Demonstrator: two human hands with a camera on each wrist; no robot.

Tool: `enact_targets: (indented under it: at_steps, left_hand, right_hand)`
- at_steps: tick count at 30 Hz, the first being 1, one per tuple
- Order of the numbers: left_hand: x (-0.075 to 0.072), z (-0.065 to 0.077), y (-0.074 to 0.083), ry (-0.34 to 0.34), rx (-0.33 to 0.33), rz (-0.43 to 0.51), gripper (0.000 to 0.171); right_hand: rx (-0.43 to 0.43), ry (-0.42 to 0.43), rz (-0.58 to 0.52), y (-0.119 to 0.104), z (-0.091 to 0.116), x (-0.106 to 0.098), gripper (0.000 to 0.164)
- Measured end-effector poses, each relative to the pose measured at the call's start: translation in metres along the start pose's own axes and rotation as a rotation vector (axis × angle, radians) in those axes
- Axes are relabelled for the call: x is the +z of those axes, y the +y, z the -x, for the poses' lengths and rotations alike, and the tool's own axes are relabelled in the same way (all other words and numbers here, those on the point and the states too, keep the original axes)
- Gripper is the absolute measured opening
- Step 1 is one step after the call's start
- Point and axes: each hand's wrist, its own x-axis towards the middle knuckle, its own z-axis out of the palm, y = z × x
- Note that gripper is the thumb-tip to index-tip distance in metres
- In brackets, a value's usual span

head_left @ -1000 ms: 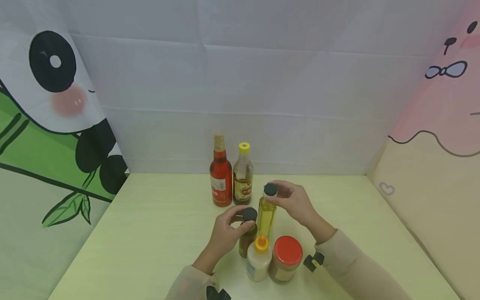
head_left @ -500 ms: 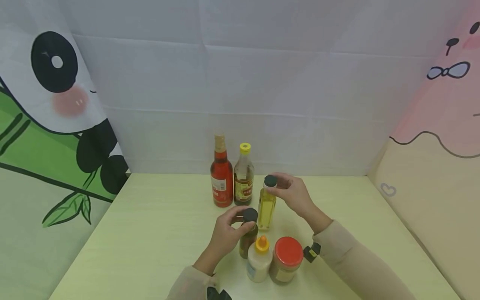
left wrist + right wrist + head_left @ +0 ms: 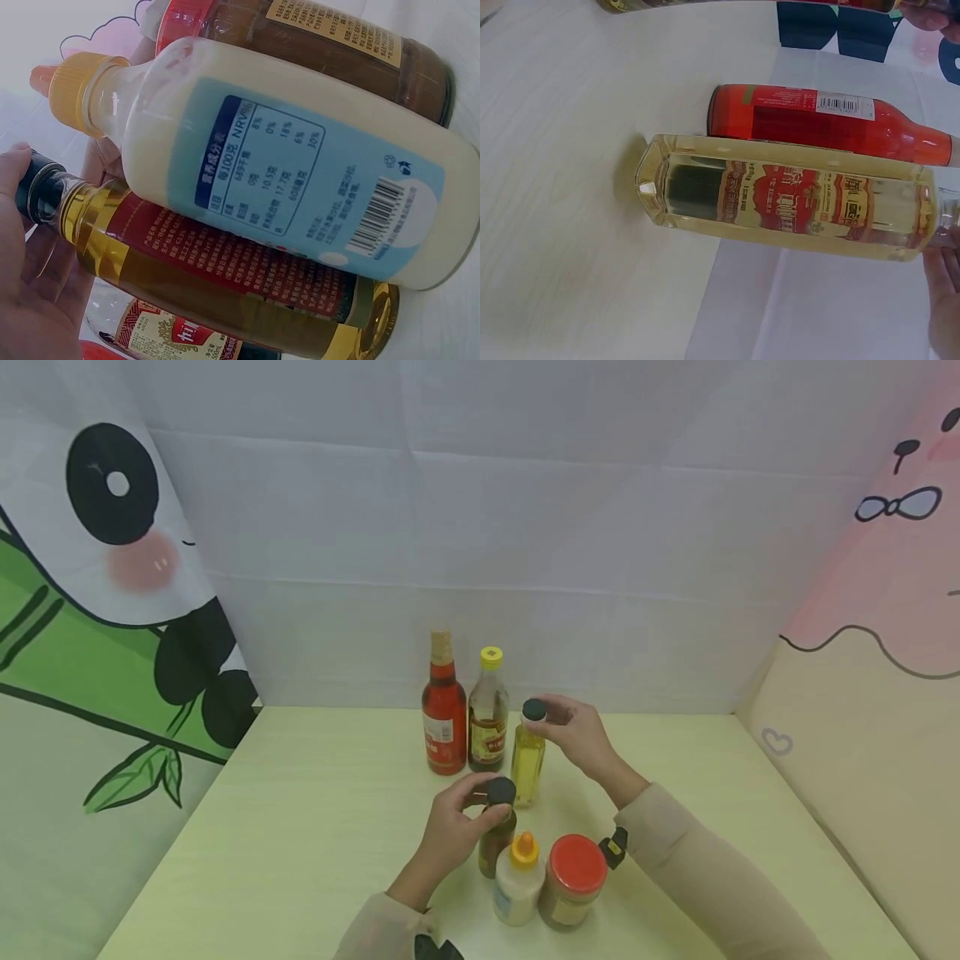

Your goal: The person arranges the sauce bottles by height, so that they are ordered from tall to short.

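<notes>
At the amber bottle (image 3: 496,846), head view: the left hand (image 3: 453,822) pinches its black cap (image 3: 501,790) between thumb and fingers.
Oil bottle (image 3: 527,768): behind and right of the amber bottle; the right hand (image 3: 577,735) pinches its dark green cap (image 3: 534,709); whether its base touches the table (image 3: 337,818), I cannot tell.
Squeeze bottle (image 3: 517,893): just in front of the amber bottle; the red-lidded jar (image 3: 573,881) is beside it, farther right.
Tall pair: the red bottle (image 3: 444,718) and yellow-capped bottle (image 3: 487,727), upright behind the amber bottle; their print is too small here.
Blue panel (image 3: 262,161), left wrist view: on the squeeze bottle, before the amber bottle; it reads "营养成分表", "每100克", "NRV%", "689千焦"; a barcode (image 3: 376,216) is alongside; the amber bottle's maroon label (image 3: 210,251) has blurred fine print.
Red-and-cream label (image 3: 799,197), right wrist view: on the oil bottle, below the amber bottle; its lettering is unclear; the red bottle shows a white barcode patch (image 3: 845,106).
</notes>
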Motion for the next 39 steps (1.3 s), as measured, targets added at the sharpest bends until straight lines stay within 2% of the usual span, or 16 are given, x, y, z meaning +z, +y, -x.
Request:
enact_targets:
  at_steps: [16, 27, 34, 39]
  left_hand:
    - [-0.002, 0.002, 0.001, -0.011, 0.029, 0.025, 0.029]
    - [-0.002, 0.004, 0.003, -0.008, 0.025, 0.031, 0.028]
    - [-0.004, 0.003, 0.004, -0.003, 0.041, 0.030, 0.028]
    - [-0.005, 0.004, 0.006, -0.001, 0.045, 0.035, 0.029]
  right_hand:
    - [-0.026, -0.007, 0.030, 0.009, -0.022, 0.003, 0.049]
    - [0.025, 0.015, 0.016, 0.012, -0.034, 0.007, 0.048]
    - [0.027, 0.018, 0.001, 0.006, -0.038, 0.010, 0.049]
    - [0.026, 0.031, -0.001, 0.012, -0.044, 0.011, 0.048]
